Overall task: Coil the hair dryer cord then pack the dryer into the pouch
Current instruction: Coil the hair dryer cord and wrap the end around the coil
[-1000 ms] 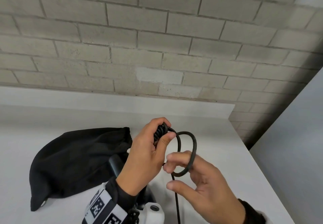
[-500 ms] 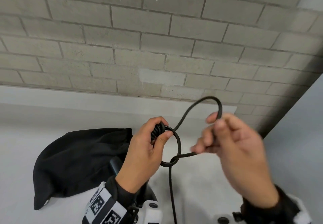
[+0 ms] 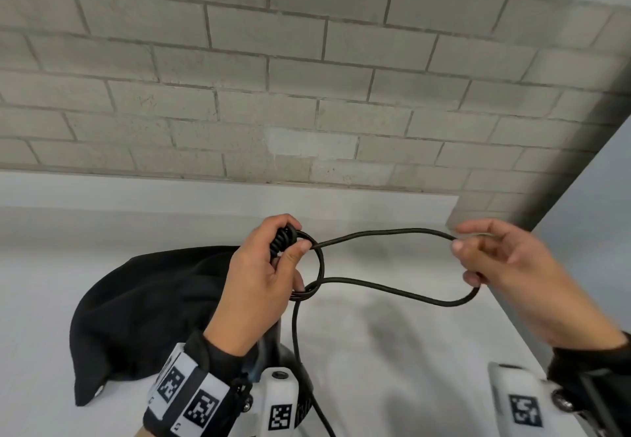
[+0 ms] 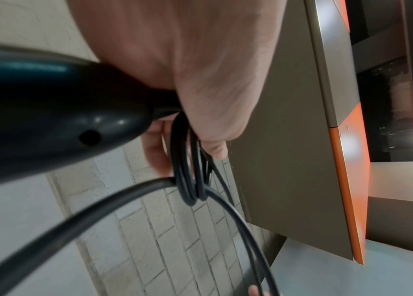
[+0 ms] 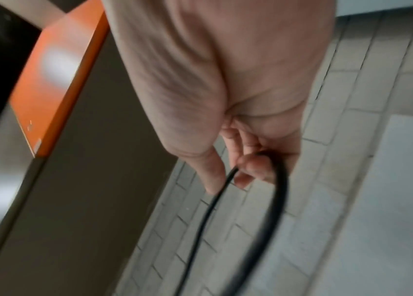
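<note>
Cord (image 3: pixel 386 231) looped between left hand (image 3: pixel 263 286) and right hand (image 3: pixel 505 266).

I count two hands of mine in view: my left hand (image 3: pixel 259 286) and my right hand (image 3: pixel 512 272). There is one hair dryer (image 4: pixel 48 112), dark and glossy, and one black cord (image 3: pixel 382 231) running from it. At my left hand I can make out several turns of that cord bunched together, at least three, though the exact number is hard to tell. One long open loop stretches across to my right hand. One black pouch (image 3: pixel 146 310) lies on the one white surface (image 3: pixel 392 334), toward its left edge.
</note>
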`<state>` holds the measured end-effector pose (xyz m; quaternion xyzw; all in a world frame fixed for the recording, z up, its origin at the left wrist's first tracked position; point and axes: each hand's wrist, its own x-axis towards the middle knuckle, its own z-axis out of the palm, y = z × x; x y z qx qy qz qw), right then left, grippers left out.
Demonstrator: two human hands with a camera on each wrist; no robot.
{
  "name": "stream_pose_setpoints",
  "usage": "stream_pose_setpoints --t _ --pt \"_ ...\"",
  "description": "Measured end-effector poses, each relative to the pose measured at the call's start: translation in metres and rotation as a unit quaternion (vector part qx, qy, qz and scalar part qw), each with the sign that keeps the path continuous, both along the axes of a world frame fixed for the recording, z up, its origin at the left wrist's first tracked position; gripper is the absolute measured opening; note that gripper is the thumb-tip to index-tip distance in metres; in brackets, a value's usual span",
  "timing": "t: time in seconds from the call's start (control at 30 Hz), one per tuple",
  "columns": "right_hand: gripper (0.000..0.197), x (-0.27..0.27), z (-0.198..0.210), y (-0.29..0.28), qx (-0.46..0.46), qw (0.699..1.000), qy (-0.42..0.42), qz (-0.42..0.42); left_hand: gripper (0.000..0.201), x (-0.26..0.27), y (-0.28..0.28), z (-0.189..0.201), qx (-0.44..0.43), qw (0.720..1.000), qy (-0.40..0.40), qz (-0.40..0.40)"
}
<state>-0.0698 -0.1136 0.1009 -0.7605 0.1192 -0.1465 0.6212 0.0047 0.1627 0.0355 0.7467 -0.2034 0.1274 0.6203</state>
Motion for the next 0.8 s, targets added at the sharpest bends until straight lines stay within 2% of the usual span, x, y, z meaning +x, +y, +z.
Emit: stream_pose_setpoints --t 0.07,0.17,0.2,0.27,0.33,0.37,0.47,0.5,0.53,0.6,0.7,0.8 --pt "0.02 0.001 -0.021 0.009 -0.038 0.999 -0.004 -0.025 0.016 0.0 -0.001 0.002 0.001 1.0 0.003 0.004" --pt "0.028 -0.002 -0.046 0.032 -0.153 0.986 0.006 -0.069 0.016 0.001 -0.001 0.003 0.007 1.0 -0.004 0.014" --pt "0.034 -0.006 -0.051 0.044 -0.225 0.97 -0.014 -0.092 0.016 0.001 -0.001 0.002 0.008 1.0 -0.005 0.016" --pt "0.042 -0.012 -0.048 0.074 -0.346 0.921 -0.145 -0.102 0.014 0.001 -0.001 0.002 0.013 1.0 -0.007 0.014" --pt "0.041 -0.013 -0.039 0.103 -0.414 0.881 -0.224 -0.039 0.014 0.002 -0.004 0.0 0.029 0.999 -0.021 0.013" --pt "0.042 -0.012 -0.035 0.114 -0.459 0.863 -0.212 0.008 0.014 0.002 -0.004 -0.001 0.038 0.999 -0.029 0.014" --pt "0.036 -0.002 -0.024 0.134 -0.582 0.801 -0.046 0.135 0.015 0.003 -0.006 -0.005 0.067 0.996 -0.051 0.025" --pt "0.031 0.003 -0.024 0.132 -0.604 0.78 -0.014 0.162 0.015 0.003 -0.006 -0.006 0.07 0.996 -0.053 0.03" --pt "0.029 0.008 -0.022 0.129 -0.607 0.774 -0.01 0.18 0.015 0.002 -0.004 -0.005 0.068 0.996 -0.051 0.033" --pt "0.03 0.014 -0.015 0.12 -0.55 0.813 -0.086 0.168 0.015 0.002 -0.001 -0.003 0.055 0.997 -0.036 0.034" --pt "0.022 0.014 0.004 0.099 -0.403 0.883 -0.232 0.068 0.014 0.0 0.001 -0.001 0.039 0.999 -0.008 0.021" --pt "0.023 0.01 0.034 0.072 -0.227 0.928 -0.294 -0.036 0.014 0.0 0.001 0.0 0.038 0.999 0.0 0.022"
